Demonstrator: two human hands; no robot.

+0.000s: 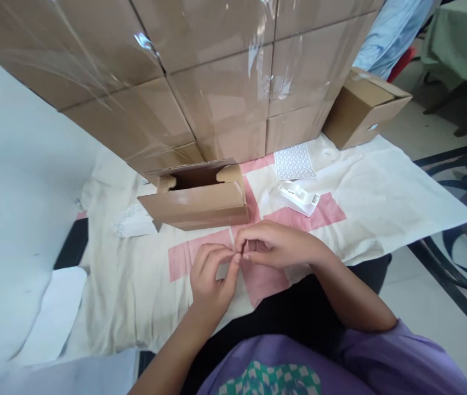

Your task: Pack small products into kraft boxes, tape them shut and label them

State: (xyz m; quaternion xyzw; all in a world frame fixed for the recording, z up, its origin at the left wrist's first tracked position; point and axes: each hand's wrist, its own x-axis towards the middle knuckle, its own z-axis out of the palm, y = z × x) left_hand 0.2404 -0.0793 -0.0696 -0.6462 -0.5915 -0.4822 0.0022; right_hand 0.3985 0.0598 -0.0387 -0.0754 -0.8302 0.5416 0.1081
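Note:
My left hand (214, 273) and my right hand (277, 244) meet fingertip to fingertip just above the cloth. Both are closed in a pinch, and whatever lies between the tips is too small to make out. Right behind them an open cardboard box (200, 204) stands with its top flap raised and a dark inside. To the right of the box lies a white tape dispenser (297, 197). A sheet of small printed labels (295, 162) rests just beyond it.
Wrapped cardboard boxes (221, 93) form a tall stack at the back. Another carton (365, 109) stands at the right. A folded white printed paper (135, 220) lies left of the open box. The cream and pink cloth (126, 296) covers the surface. A person's light blue clothing (398, 33) shows behind.

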